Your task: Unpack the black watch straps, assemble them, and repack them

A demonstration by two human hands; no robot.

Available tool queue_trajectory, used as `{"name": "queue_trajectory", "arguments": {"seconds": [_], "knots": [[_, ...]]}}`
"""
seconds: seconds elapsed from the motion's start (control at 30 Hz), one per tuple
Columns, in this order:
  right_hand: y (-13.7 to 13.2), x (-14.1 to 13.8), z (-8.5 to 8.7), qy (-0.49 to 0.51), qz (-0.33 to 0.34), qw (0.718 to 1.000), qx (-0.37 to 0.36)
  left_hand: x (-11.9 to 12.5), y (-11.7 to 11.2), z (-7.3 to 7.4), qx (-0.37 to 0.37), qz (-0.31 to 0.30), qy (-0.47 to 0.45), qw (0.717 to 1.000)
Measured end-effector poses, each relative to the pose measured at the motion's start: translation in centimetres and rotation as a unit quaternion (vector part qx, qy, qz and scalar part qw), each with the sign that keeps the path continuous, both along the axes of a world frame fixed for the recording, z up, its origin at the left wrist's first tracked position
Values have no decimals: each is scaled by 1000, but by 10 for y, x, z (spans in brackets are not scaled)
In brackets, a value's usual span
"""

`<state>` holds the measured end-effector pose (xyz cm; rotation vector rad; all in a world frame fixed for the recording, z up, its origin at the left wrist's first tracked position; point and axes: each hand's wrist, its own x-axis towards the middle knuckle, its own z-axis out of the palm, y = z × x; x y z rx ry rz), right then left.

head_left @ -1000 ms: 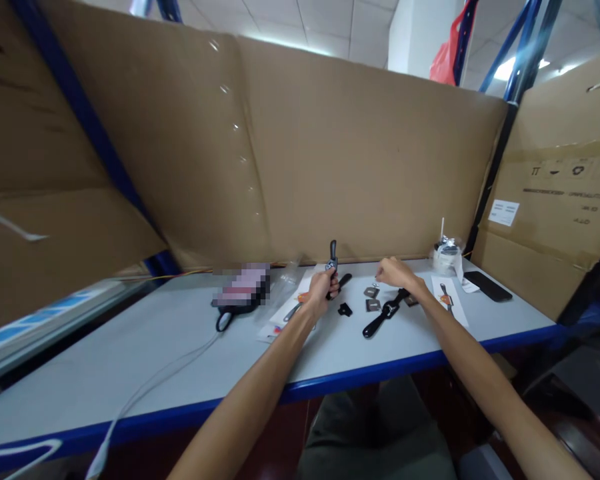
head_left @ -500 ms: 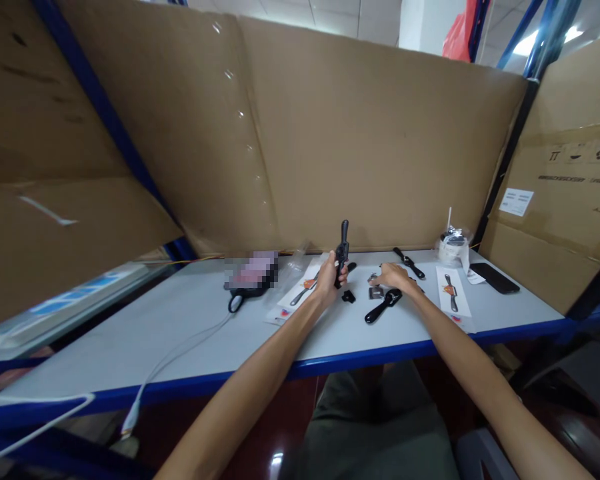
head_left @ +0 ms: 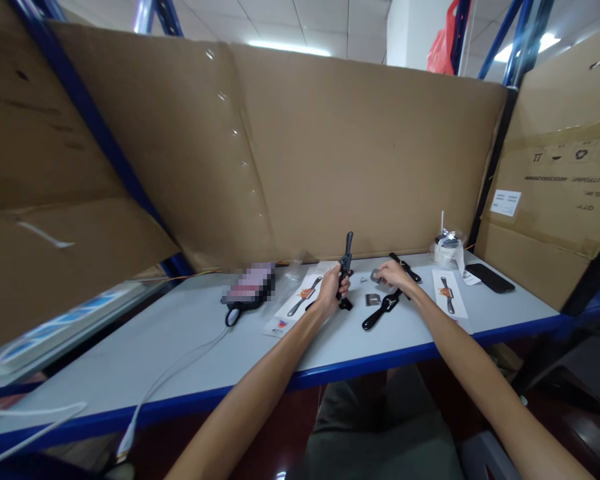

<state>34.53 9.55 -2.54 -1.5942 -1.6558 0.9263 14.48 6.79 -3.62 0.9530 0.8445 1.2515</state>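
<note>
The left hand [head_left: 334, 288] was closed around a black tool [head_left: 347, 259], one handle pointing up above the desk [head_left: 180, 360]. To its right, the right hand [head_left: 394, 275] had its fingertips on a grey plate [head_left: 377, 275], seemingly pinching it over the desk. A small metal bit [head_left: 364, 280] lay between the two hands, and a second plate [head_left: 372, 300] lay on the near side of the right hand. Just beyond that plate to the right, a near tool [head_left: 381, 312] slanted across the desk; a far tool [head_left: 410, 270] lay behind the right hand. A printed card [head_left: 300, 297] lay left of the left hand, and a phone [head_left: 490, 278] rested at the far right, near a cup [head_left: 447, 252].
</note>
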Motion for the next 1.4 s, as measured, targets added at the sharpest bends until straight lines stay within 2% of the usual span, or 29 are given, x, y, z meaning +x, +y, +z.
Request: {"name": "queue_trajectory", "arguments": {"seconds": [0.13, 0.27, 0.57, 0.77, 1.1, 1.3, 1.4], "knots": [[-8, -5, 5, 137, 52, 989, -24, -1, 0, 1, -25, -28, 0, 999], [-14, -12, 6, 208, 95, 972, -60, 0, -3, 0, -29, -55, 12, 998], [-15, -15, 2, 253, 160, 950, -93, 5, 0, -10, -32, -67, 40, 996], [-11, -14, -4, 267, 202, 939, -80, 2, 4, -12, -27, -60, 57, 996], [-24, -20, 0, 280, 170, 943, -57, 6, -6, -8, 17, -95, 105, 990], [-24, -20, 2, 263, 181, 945, -71, 8, -8, -7, 43, -55, 129, 989], [-21, -19, 2, 259, 137, 955, -45, 9, -6, -8, 49, -31, 136, 989]]}}
